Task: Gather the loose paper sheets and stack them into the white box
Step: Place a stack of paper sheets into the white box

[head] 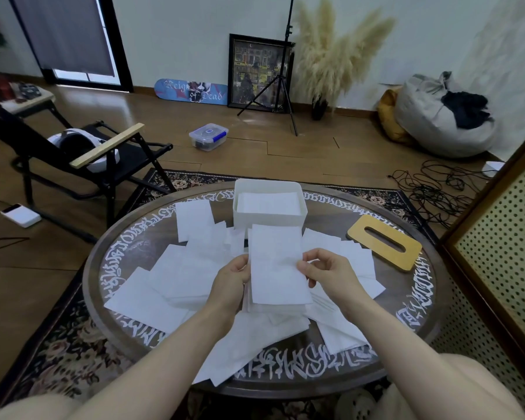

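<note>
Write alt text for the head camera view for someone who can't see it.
Both hands, left hand and right hand, hold a stack of paper sheets by its side edges above a round table strewn with loose sheets. A white box at the far edge already holds some paper, and a wooden lid lies to its right.

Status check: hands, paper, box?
Both hands, left and right, grip white paper stack. White plastic box part filled. Loose sheets remain.
</note>
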A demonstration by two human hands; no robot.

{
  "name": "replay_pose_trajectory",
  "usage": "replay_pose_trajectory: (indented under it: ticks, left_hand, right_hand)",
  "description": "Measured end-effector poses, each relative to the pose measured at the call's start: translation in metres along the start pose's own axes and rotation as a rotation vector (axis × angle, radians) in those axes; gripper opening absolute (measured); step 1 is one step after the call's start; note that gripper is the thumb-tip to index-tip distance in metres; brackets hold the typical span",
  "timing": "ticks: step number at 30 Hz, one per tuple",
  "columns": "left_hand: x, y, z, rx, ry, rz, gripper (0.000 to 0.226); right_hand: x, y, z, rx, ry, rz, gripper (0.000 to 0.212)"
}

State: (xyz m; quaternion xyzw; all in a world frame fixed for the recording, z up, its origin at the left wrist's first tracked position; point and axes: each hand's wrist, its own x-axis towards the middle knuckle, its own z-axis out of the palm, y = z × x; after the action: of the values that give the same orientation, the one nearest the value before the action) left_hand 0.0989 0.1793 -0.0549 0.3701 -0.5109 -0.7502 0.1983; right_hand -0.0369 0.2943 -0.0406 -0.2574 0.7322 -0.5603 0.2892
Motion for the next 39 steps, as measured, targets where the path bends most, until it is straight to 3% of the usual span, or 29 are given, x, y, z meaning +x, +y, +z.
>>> replay_pose_trajectory:
  ticks: [8, 13, 16, 22, 26, 30, 32, 34, 39]
  left_hand:
    - [-0.001, 0.001, -0.001, 0.007, -0.031, 0.0, 0.031]
    - [-0.002, 0.0, -0.002, 0.029, -0.033, 0.04, 0.022]
    - [-0.001, 0.0, -0.003, 0.037, -0.015, 0.065, 0.029]
    - [-0.001, 0.008, -0.011, 0.088, -0.11, 0.016, 0.025]
    - [-0.004, 0.009, -0.016, 0.243, -0.301, -0.073, 0.022]
    - [-0.007, 0.007, -0.02, 0.33, -0.388, -0.111, 0.037]
    - [-0.006, 0.007, -0.022, 0.365, -0.355, -0.11, 0.03]
    - [-0.006, 0.01, -0.024, 0.399, -0.295, -0.116, 0.019]
    - [-0.011, 0.018, -0.034, 0.407, -0.262, -0.119, 0.027]
  right_hand:
    - [-0.002, -0.001, 0.001, -0.02, -0.009, 0.015, 0.008]
    - [-0.003, -0.001, 0.001, -0.025, -0.015, 0.016, 0.009]
    - [-0.004, -0.001, 0.001, -0.025, -0.02, 0.028, 0.004]
    - [-0.001, -0.006, -0.012, -0.05, 0.024, 0.176, 0.03]
    - [0.005, -0.004, -0.021, -0.033, -0.136, 0.354, 0.051]
    - [0.001, -0.002, -0.022, -0.035, -0.304, 0.407, 0.043]
    - [-0.001, 0.0, -0.021, -0.141, -0.339, 0.378, 0.028]
    - [-0.001, 0.001, -0.02, -0.174, -0.301, 0.362, 0.017]
    - [0.002, 0.002, -0.019, -0.023, -0.056, 0.288, 0.019]
